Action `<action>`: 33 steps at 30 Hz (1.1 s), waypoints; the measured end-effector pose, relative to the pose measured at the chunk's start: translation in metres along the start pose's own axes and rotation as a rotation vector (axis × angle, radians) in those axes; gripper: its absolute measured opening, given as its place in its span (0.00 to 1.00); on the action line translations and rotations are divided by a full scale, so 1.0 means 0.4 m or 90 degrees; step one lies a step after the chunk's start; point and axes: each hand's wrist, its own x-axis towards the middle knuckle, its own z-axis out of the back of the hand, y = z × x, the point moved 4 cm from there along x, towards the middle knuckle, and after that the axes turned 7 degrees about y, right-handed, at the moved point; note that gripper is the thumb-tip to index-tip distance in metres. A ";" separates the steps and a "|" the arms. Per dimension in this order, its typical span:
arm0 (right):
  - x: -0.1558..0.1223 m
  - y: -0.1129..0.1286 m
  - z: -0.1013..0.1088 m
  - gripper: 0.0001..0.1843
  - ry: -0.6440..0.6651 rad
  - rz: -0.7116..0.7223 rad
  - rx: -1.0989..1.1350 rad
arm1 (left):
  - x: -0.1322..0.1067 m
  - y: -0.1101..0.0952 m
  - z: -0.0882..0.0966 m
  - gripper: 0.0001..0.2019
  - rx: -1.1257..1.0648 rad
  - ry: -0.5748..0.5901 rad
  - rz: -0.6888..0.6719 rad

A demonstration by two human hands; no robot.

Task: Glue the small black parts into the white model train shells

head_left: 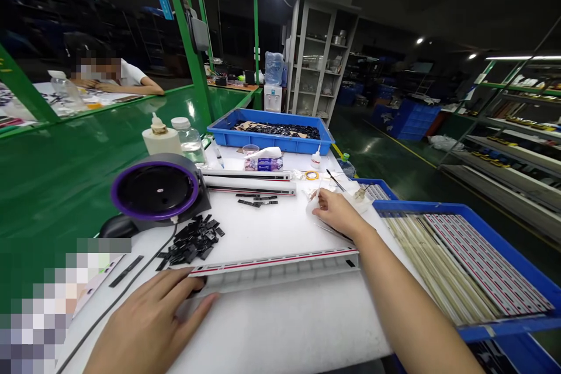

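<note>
A long white strip [280,262] with a red line and dark marks along its edge lies across the near part of the white table. My left hand [153,312] grips the strip's left end, fingers behind it and thumb in front. Farther back, past the strip's right end, my right hand [335,210] is closed with its fingertips on a white thing [312,205], whose kind I cannot make out. Loose black flat pieces [195,239] are heaped beyond my left hand. Several more black pieces [258,200] lie mid-table.
Two long strips [249,186] lie behind, by a round purple-rimmed black device [158,190]. A small dropper bottle [316,159], a tape roll [312,175] and a blue tray [267,141] stand farther back. Right, a blue crate [442,207] holds strips. A co-worker [131,76] sits far left.
</note>
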 end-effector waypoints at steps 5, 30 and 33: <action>-0.015 0.007 0.031 0.23 -0.023 0.037 0.025 | -0.009 0.012 -0.016 0.15 0.005 0.009 0.004; -0.088 -0.149 0.230 0.21 -0.509 -0.184 -0.009 | -0.014 0.021 -0.028 0.18 0.009 -0.004 0.004; -0.081 -0.161 0.222 0.23 -0.488 -0.182 0.021 | -0.010 0.020 -0.023 0.18 0.002 -0.006 -0.008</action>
